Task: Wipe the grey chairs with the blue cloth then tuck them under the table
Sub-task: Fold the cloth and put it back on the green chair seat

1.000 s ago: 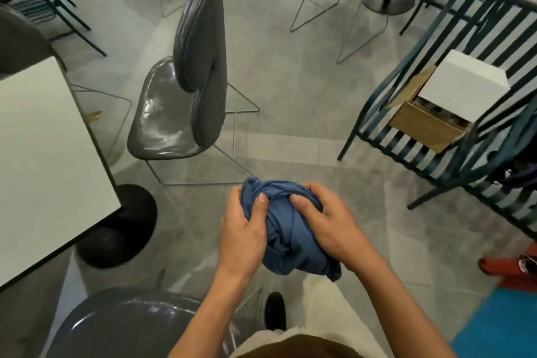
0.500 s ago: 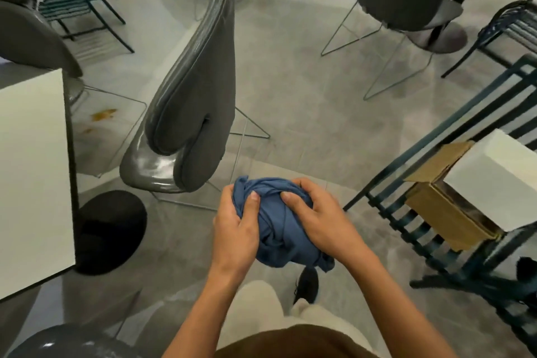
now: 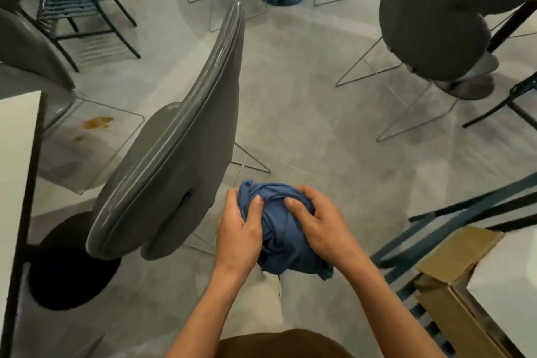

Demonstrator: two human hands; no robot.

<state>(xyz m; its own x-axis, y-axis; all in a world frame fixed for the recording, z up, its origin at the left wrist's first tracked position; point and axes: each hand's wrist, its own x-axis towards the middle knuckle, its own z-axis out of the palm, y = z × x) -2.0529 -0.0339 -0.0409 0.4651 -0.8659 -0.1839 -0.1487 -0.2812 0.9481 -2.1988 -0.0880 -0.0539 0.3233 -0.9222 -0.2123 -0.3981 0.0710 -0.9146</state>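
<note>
Both hands [image 3: 279,229] round blue cloth [image 3: 283,237], beside grey chair [image 3: 180,154].

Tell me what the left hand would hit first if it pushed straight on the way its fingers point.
Likely nothing but the blue cloth the left hand already grips; beyond that, the grey chair backrest sits just left of that line, though depth is unclear.

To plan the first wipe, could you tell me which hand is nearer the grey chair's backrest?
Left. The left hand grips the blue cloth beside the backrest; the right hand is across the cloth.
</note>
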